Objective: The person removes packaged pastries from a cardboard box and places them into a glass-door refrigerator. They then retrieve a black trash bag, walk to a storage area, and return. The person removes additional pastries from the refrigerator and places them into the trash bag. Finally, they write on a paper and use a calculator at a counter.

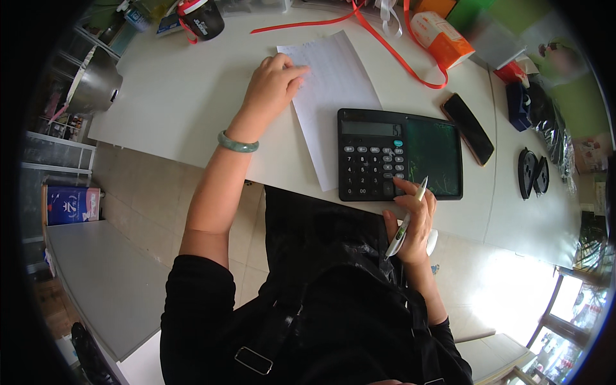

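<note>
My left hand point(276, 82) rests at the left edge of a sheet of paper point(337, 82) bearing writing, its index finger extended onto the sheet. A green bangle point(238, 142) circles that wrist. My right hand point(415, 216) holds a white pen point(406, 219) between its fingers, the tip pointing up and away from me. Its fingertips are at the lower keys of a black desk calculator point(369, 166), which has a dark green writing pad point(430, 149) joined on its right. The calculator overlaps the lower part of the paper, near the table's front edge.
A smartphone point(468, 129) lies right of the calculator, with a black folding object point(533, 172) beyond it. Red ribbon point(394, 57) and an orange tissue pack point(445, 41) are at the back. A black cup point(202, 20) stands back left; a metal pot point(96, 82) is at the left edge.
</note>
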The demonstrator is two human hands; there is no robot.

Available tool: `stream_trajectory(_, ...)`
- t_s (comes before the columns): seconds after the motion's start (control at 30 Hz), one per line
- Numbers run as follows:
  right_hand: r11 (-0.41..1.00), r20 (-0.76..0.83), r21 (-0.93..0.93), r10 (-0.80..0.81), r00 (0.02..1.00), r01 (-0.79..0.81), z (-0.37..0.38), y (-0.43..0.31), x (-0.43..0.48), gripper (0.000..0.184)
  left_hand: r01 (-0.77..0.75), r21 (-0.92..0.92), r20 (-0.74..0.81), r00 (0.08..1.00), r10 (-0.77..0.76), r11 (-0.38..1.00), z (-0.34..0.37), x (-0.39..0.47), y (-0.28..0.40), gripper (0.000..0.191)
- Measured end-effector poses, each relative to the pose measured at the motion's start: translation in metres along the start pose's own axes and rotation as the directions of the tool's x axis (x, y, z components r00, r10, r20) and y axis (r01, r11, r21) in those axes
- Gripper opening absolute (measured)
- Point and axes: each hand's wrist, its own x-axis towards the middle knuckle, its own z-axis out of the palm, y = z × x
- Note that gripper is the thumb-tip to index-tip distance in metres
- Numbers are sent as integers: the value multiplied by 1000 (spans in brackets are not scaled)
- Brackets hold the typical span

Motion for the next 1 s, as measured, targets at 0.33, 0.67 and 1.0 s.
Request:
stream_trajectory(0.33,997,55,18,-71,996,70,4,-8,3,34,-26,2,-33,999,26,1000,4,2,-3,24)
stream_trajectory(0.67,989,284,29,-144,948,142,8,-27,6,27,-43,11,-43,998,43,999,6,2,-7,24)
stream_trajectory(1.0,996,86,-83,-4,996,11,-5,-10,-13,31,-19,-14,-41,999,18,1000,4,1,-5,24)
